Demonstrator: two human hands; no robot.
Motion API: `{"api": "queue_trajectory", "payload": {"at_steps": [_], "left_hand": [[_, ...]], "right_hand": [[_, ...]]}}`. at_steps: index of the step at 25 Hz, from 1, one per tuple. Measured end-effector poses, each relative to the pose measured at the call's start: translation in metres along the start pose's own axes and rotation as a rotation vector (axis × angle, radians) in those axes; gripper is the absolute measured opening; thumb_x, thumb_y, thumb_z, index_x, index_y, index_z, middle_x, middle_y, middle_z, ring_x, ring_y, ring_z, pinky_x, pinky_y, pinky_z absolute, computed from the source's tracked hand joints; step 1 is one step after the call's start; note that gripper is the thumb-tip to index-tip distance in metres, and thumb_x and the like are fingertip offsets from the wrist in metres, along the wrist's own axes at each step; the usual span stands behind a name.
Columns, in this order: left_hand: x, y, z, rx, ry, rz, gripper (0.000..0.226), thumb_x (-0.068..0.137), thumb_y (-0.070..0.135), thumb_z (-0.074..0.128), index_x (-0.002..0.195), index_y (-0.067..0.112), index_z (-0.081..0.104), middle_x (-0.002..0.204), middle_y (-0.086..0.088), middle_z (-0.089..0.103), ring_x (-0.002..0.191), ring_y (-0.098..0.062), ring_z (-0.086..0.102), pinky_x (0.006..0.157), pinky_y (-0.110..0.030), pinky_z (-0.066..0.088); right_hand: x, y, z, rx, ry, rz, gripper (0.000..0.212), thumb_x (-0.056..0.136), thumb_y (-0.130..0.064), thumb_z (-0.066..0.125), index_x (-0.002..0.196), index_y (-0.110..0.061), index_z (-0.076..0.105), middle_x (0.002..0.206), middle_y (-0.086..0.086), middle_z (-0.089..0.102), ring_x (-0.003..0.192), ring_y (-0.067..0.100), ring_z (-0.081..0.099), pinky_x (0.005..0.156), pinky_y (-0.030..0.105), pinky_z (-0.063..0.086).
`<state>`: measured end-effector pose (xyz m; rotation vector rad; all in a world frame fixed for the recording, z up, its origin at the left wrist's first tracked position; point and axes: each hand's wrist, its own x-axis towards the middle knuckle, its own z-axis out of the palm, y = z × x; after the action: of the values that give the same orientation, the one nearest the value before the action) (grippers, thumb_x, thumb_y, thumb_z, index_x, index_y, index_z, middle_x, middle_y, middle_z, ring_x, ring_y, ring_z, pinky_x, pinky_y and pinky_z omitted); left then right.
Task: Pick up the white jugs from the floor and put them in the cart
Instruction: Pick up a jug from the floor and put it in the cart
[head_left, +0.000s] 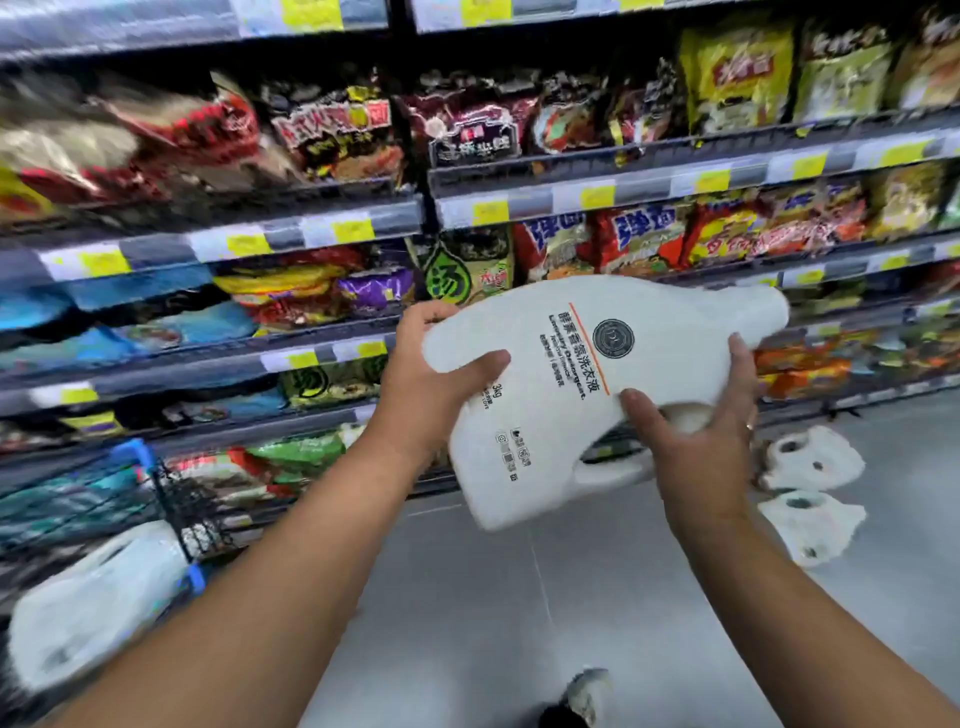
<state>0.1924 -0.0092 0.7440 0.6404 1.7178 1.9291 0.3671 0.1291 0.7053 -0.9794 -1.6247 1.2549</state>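
Observation:
I hold a large white detergent jug in the air with both hands, tilted with its cap end up to the right. My left hand grips its bottom end. My right hand grips it by the handle. Two more white jugs lie on the grey floor at the right, close together. Another white jug lies in the wire cart at the lower left.
Store shelves packed with snack and noodle bags fill the whole background. The cart has blue corner caps and stands against the shelves. Grey floor lies open between the cart and the jugs. A shoe shows at the bottom edge.

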Motion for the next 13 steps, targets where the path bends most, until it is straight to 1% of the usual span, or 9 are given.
{"api": "queue_trajectory", "payload": {"at_steps": [2, 4, 6, 7, 9, 10, 12, 13], "left_hand": [[-0.035, 0.009, -0.06, -0.005, 0.102, 0.004, 0.053, 0.064, 0.014, 0.081, 0.104, 0.026, 0.049, 0.103, -0.002, 0.059, 0.088, -0.015, 0.062, 0.066, -0.026, 0.054], [-0.069, 0.016, -0.119, 0.012, 0.206, 0.01, 0.052, 0.067, 0.011, 0.082, 0.105, 0.025, 0.05, 0.103, 0.0, 0.06, 0.09, -0.017, 0.062, 0.067, -0.027, 0.055], [-0.1, 0.021, -0.173, 0.053, 0.302, -0.004, 0.052, 0.071, 0.009, 0.085, 0.107, 0.023, 0.05, 0.101, 0.001, 0.06, 0.089, -0.019, 0.062, 0.063, -0.025, 0.055], [-0.113, 0.023, -0.194, 0.071, 0.348, -0.012, 0.052, 0.071, 0.01, 0.085, 0.108, 0.022, 0.05, 0.101, 0.001, 0.06, 0.088, -0.02, 0.062, 0.062, -0.025, 0.054], [-0.139, 0.027, -0.24, 0.081, 0.445, -0.015, 0.051, 0.072, 0.009, 0.084, 0.109, 0.019, 0.05, 0.101, -0.003, 0.061, 0.087, -0.023, 0.063, 0.061, -0.029, 0.055], [-0.15, 0.028, -0.26, 0.074, 0.495, -0.024, 0.049, 0.073, 0.008, 0.083, 0.108, 0.019, 0.05, 0.101, -0.005, 0.061, 0.087, -0.024, 0.062, 0.062, -0.03, 0.055], [-0.169, 0.03, -0.299, 0.065, 0.598, -0.039, 0.049, 0.072, 0.006, 0.082, 0.107, 0.019, 0.05, 0.1, -0.006, 0.062, 0.084, -0.022, 0.063, 0.063, -0.031, 0.055], [-0.176, 0.031, -0.316, 0.069, 0.65, -0.047, 0.049, 0.071, 0.006, 0.082, 0.106, 0.019, 0.05, 0.098, -0.005, 0.062, 0.082, -0.02, 0.063, 0.063, -0.031, 0.055]], "right_hand": [[-0.041, -0.015, 0.04, 0.034, -0.101, 0.005, 0.101, 0.069, -0.028, 0.085, 0.151, -0.036, 0.026, 0.143, -0.003, 0.027, 0.118, -0.001, 0.043, 0.084, -0.01, 0.029], [-0.082, -0.026, 0.082, 0.068, -0.204, 0.016, 0.106, 0.062, -0.041, 0.082, 0.151, -0.038, 0.026, 0.142, -0.005, 0.027, 0.117, -0.001, 0.045, 0.088, -0.005, 0.032], [-0.118, -0.035, 0.12, 0.049, -0.299, 0.022, 0.11, 0.059, -0.047, 0.086, 0.151, -0.041, 0.026, 0.139, -0.005, 0.03, 0.115, 0.002, 0.045, 0.098, 0.011, 0.035], [-0.132, -0.039, 0.136, 0.032, -0.331, 0.021, 0.109, 0.061, -0.045, 0.089, 0.15, -0.042, 0.026, 0.138, -0.004, 0.03, 0.116, 0.006, 0.043, 0.102, 0.02, 0.034], [-0.161, -0.047, 0.175, 0.012, -0.426, 0.023, 0.106, 0.066, -0.039, 0.089, 0.15, -0.044, 0.026, 0.136, -0.004, 0.03, 0.119, 0.01, 0.039, 0.106, 0.027, 0.032], [-0.173, -0.049, 0.194, 0.016, -0.475, 0.031, 0.107, 0.064, -0.042, 0.089, 0.149, -0.045, 0.026, 0.136, -0.004, 0.032, 0.121, 0.011, 0.04, 0.109, 0.031, 0.033], [-0.196, -0.055, 0.232, 0.04, -0.574, 0.044, 0.109, 0.056, -0.055, 0.086, 0.147, -0.049, 0.026, 0.142, -0.004, 0.035, 0.126, 0.013, 0.042, 0.112, 0.038, 0.036], [-0.205, -0.058, 0.252, 0.044, -0.62, 0.05, 0.109, 0.055, -0.056, 0.085, 0.147, -0.049, 0.026, 0.144, -0.003, 0.036, 0.127, 0.012, 0.042, 0.112, 0.04, 0.037]]}}
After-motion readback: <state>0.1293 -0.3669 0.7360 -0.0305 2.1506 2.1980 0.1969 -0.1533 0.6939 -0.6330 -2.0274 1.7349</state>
